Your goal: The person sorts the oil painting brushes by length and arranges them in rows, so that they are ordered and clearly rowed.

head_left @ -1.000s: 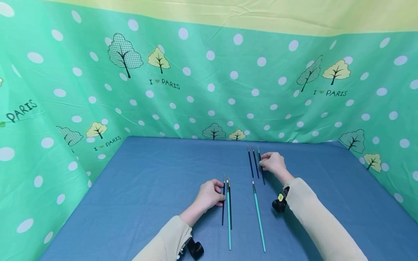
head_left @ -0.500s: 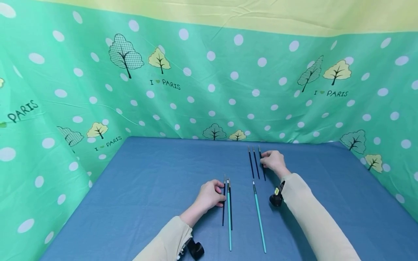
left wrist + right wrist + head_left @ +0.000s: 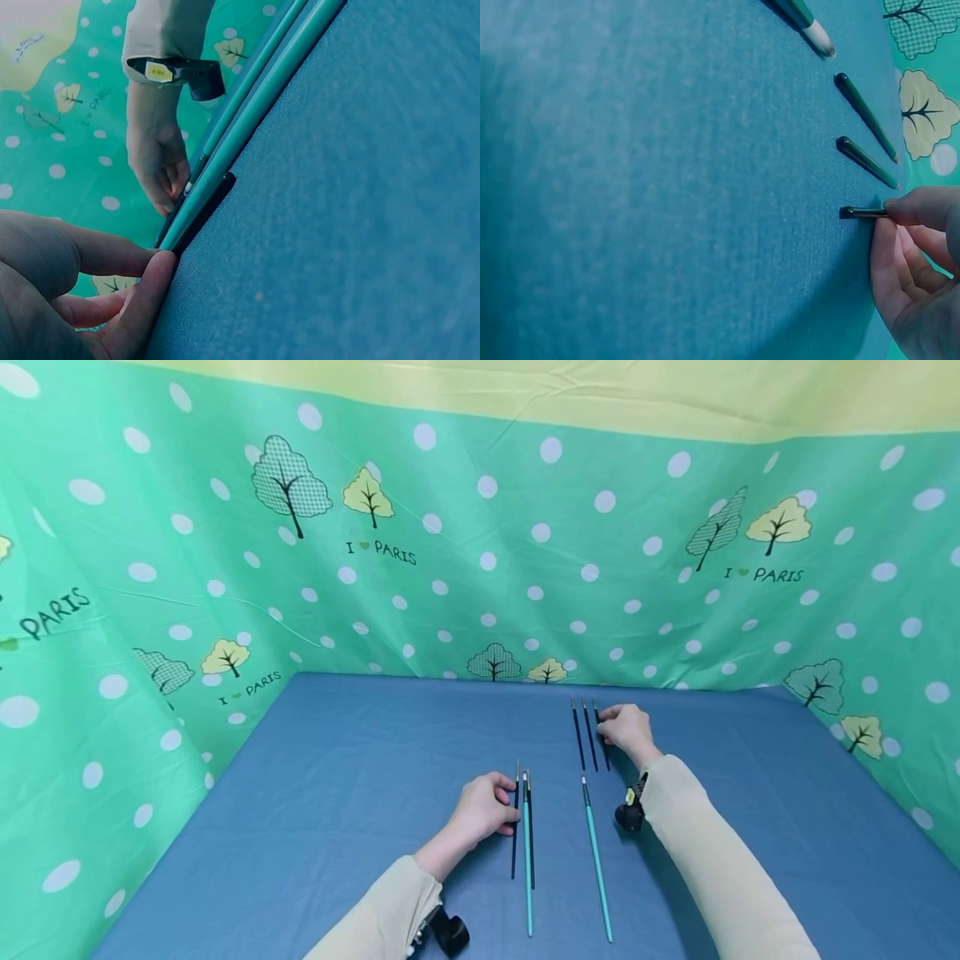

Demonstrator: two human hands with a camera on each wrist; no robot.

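My left hand [image 3: 480, 806] pinches a thin dark paintbrush [image 3: 513, 856] between thumb and fingers at the middle of the table. Close along its right side lie a longer teal paintbrush [image 3: 528, 868] and another dark paintbrush [image 3: 532, 852]. Farther back, my right hand [image 3: 632, 731] holds the rightmost of three short dark paintbrushes, its thumb and fingertip on the handle [image 3: 862, 213] in the right wrist view. The other two, a left one [image 3: 578, 739] and a middle one [image 3: 591, 739], lie side by side, bristles toward the back.
A second teal paintbrush [image 3: 597, 868] lies alone, to the right of the front group. The blue tabletop [image 3: 360, 760] meets a green dotted curtain [image 3: 420, 610] at its back and left edges. Black wrist cameras [image 3: 450, 935] hang beneath both sleeves.
My right hand has slid its dark paintbrush slightly toward the back, so its handle end now sits about level with the two beside it. My left hand has stayed in place.
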